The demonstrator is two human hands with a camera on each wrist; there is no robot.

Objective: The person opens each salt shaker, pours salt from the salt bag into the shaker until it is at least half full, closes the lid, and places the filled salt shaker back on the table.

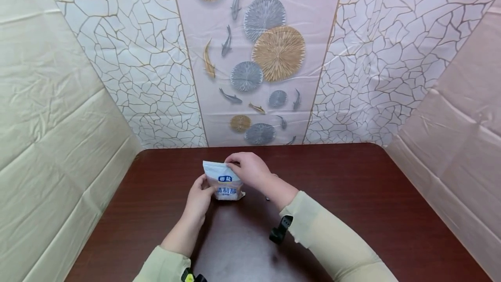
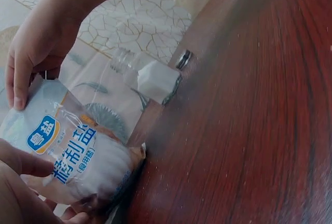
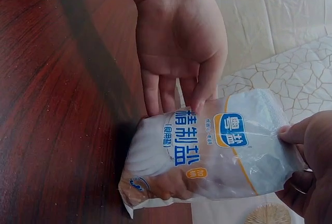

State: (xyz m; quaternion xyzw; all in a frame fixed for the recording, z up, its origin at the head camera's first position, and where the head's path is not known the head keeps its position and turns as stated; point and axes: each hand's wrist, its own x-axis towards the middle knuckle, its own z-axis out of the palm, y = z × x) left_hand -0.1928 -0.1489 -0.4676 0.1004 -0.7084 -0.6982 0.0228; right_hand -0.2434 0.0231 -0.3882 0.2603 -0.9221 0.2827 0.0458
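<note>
A salt bag [image 1: 223, 182], pale at the top with blue Chinese lettering, stands upright on the table with its front toward me. My left hand [image 1: 198, 199] holds the bag by its left side, thumb across the front. At the top right corner, my right hand [image 1: 250, 171] pinches the bag's upper edge between thumb and fingers. White contents show through the lower front in the right wrist view. Beyond the bag, a lidless glass jar [image 2: 155, 80] partly filled with white stuff appears in the left wrist view; my right forearm mostly hides it in the head view.
A small dark, shiny cap [image 2: 183, 59] lies near the jar. The dark red wooden table [image 1: 332, 173] reaches back to a patterned cloth wall [image 1: 254, 99], with cloth sides left and right. Small white specks dot the tabletop.
</note>
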